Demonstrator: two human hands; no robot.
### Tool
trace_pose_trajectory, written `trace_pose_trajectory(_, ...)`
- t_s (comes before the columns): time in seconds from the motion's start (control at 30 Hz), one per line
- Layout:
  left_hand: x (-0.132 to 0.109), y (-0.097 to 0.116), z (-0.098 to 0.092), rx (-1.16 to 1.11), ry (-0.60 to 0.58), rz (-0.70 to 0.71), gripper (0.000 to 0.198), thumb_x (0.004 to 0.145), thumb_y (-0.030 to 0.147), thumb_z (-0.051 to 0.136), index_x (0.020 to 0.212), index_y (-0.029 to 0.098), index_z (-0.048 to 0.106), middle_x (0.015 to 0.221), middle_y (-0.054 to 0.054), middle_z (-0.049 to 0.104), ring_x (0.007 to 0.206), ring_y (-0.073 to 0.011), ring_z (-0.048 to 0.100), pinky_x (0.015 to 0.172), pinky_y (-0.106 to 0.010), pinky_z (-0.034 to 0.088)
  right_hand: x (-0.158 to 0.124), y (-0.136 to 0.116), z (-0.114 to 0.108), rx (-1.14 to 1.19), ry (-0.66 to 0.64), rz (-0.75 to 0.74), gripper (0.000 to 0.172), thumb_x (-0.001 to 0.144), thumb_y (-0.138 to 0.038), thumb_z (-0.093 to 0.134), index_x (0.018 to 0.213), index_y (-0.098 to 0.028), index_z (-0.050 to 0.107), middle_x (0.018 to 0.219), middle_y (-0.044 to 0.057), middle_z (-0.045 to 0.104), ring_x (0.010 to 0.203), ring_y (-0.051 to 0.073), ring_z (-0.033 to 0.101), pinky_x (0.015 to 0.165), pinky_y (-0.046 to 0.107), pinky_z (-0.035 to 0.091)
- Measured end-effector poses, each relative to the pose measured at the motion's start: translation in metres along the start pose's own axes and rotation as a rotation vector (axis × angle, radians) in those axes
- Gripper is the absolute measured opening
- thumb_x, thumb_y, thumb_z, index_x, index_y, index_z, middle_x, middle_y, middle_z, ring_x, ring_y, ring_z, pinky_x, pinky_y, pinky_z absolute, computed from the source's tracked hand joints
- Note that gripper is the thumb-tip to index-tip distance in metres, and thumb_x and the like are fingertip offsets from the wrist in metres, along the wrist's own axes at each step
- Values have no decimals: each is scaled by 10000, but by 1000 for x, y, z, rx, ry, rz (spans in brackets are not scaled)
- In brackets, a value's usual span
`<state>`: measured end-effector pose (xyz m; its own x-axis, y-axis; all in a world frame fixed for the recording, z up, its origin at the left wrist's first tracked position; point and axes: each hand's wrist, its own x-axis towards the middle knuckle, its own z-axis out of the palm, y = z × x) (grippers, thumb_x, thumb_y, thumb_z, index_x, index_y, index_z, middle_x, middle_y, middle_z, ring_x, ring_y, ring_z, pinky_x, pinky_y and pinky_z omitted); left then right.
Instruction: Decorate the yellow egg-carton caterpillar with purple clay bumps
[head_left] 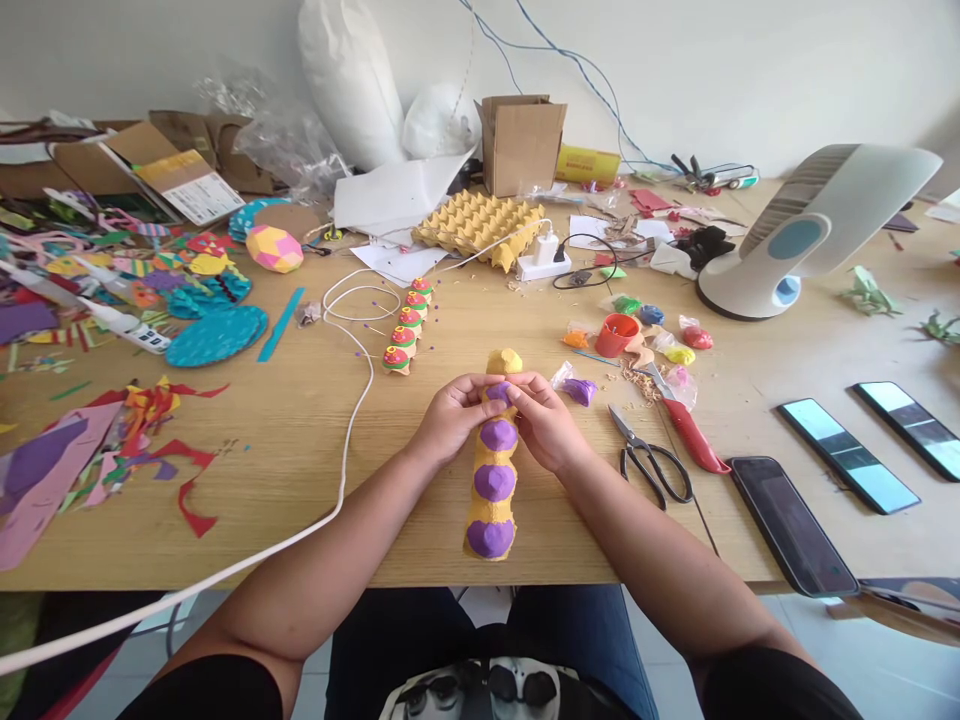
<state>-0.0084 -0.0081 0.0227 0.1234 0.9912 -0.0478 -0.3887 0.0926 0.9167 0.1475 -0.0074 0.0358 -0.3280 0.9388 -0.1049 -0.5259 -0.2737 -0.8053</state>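
A yellow egg carton strip (491, 513) lies lengthwise in front of me, its nearer bumps capped with purple modelling clay (495, 483). The farthest bump (510, 360) is bare yellow. My left hand (459, 412) closes on the strip's left side near the far end, with its thumb on the purple cap there. From the right, my right hand (547, 420) pinches the same cap, thumb tip close to the other thumb. My fingertips partly hide this cap. Just right of my hands lies a small bag of purple clay (579, 390).
Black-handled scissors (651, 460), a red-handled knife (694, 430) and several phones (793, 525) lie to the right. A decorated carton strip (405, 335) stands beyond my left hand. A white cable (352, 440) crosses the table at left. Farther back are an egg tray (472, 228) and a lamp-like device (802, 230).
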Motion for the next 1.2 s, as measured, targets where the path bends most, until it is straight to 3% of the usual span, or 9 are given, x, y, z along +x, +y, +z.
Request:
trace_pose_trajectory(0.23, 0, 2, -2, -61, -53, -21, 418, 679, 263, 912, 1053, 191, 740, 937, -39, 774, 830, -143, 710, 727, -227, 532, 1, -2, -2, 28, -23, -4, 321, 752, -436, 860, 941, -254, 675, 848, -35, 662, 730, 119, 582, 640, 230, 470)
trace_pose_trajectory(0.4, 0, 1, 2, -76, 41, 2, 383, 653, 276, 926, 980, 178, 753, 948, -45, 791, 842, -149, 725, 791, -258, 550, 0, 0, -2, -43, -19, -49, 318, 781, -445, 840, 968, -251, 671, 845, -39, 658, 724, 106, 567, 632, 214, 456)
trace_pose_trajectory(0.53, -1, 2, 4, -119, 87, 7, 362, 651, 278, 929, 961, 186, 767, 936, -35, 794, 826, -129, 721, 783, -239, 549, -1, 1, 0, -65, -88, -39, 389, 745, -384, 879, 1030, -263, 643, 924, -31, 693, 772, 110, 605, 672, 220, 494)
trace_pose_trajectory(0.8, 0, 4, 0, -224, -13, -69, 362, 690, 317, 911, 1001, 192, 774, 968, -49, 789, 801, -127, 719, 703, -220, 539, 5, -1, -5, -136, -110, -103, 416, 702, -302, 907, 1027, -252, 652, 899, -29, 703, 783, 117, 640, 715, 243, 543)
trace_pose_trajectory(1.2, -3, 8, 2, -222, 24, -66, 327, 732, 304, 884, 1024, 208, 773, 985, -41, 790, 801, -142, 725, 717, -238, 566, 4, -8, -9, -41, -162, 15, 379, 750, -335, 883, 1071, -259, 697, 980, -15, 740, 861, 118, 685, 766, 244, 565)
